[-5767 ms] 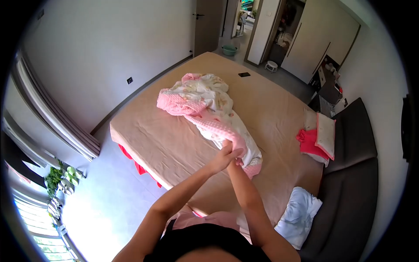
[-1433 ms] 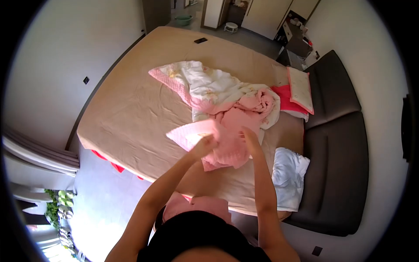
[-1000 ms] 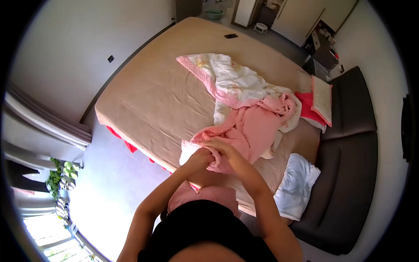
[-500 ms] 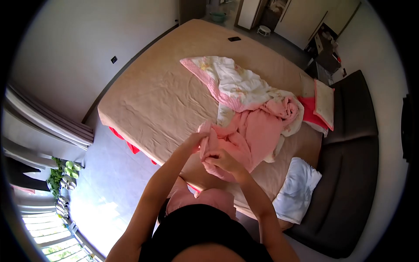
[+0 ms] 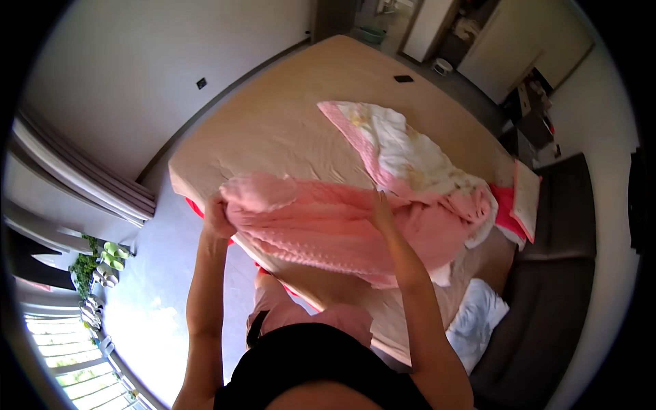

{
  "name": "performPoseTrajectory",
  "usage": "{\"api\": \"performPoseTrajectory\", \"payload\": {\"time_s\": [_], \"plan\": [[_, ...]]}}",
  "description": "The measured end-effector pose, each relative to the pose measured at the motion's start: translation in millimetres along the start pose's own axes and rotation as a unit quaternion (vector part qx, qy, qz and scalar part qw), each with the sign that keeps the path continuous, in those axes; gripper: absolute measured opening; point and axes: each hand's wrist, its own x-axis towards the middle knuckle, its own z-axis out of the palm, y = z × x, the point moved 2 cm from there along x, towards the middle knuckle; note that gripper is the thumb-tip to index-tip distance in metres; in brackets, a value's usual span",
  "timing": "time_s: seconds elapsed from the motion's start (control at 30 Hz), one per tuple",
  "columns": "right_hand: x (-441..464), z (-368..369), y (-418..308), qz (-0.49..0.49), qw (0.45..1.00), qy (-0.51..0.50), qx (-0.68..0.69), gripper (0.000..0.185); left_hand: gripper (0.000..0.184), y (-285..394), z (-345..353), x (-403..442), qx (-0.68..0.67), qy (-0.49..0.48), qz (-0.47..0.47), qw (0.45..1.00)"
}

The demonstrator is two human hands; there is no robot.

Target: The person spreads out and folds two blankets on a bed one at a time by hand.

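A quilt [image 5: 328, 225] with a pink side and a white flowered side lies across the bed [image 5: 273, 116]. Its pink part is stretched out toward the left, raised and slightly blurred. At its left end my left hand [image 5: 217, 217] is closed around the quilt's edge. My right hand [image 5: 381, 210] grips the pink fabric near the middle, its fingers partly hidden by the folds. Beyond that hand, the white flowered part [image 5: 410, 147] rests on the beige sheet, with a bunched pink roll [image 5: 475, 205] at its right.
Against the dark headboard [image 5: 553, 294] lie a white-and-pink pillow [image 5: 526, 198], a red pillow [image 5: 504, 208] and a pale blue folded cloth [image 5: 475, 321]. A dark phone-like object [image 5: 404, 78] is on the far part of the bed. Curtains [image 5: 82, 167] hang at left.
My left hand has moved left and up, pulling the pink side out wide. My right hand has shifted up and right. The bunched pink fabric between them is now spread out.
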Motion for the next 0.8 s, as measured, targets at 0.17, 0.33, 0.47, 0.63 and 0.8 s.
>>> {"api": "performPoseTrajectory", "payload": {"time_s": [0.17, 0.33, 0.47, 0.63, 0.8], "plan": [[98, 58, -73, 0.160, 0.975, -0.155, 0.007, 0.055, 0.038, 114, -107, 23, 0.081, -0.102, 0.190, 0.973], [235, 127, -142, 0.183, 0.966, -0.179, -0.044, 0.030, 0.039, 189, -189, 107, 0.010, 0.081, 0.158, 0.984], [408, 130, -258, 0.209, 0.977, -0.043, -0.022, 0.027, 0.039, 200, -262, 184, 0.059, 0.254, 0.141, 0.955], [621, 125, -370, -0.008, 0.948, 0.233, 0.217, 0.021, 0.041, 276, -286, 219, -0.010, 0.339, 0.228, 0.913], [704, 133, -504, -0.209, 0.902, 0.190, 0.326, 0.050, 0.040, 342, -321, 268, 0.168, 0.222, 0.282, 0.918]]}}
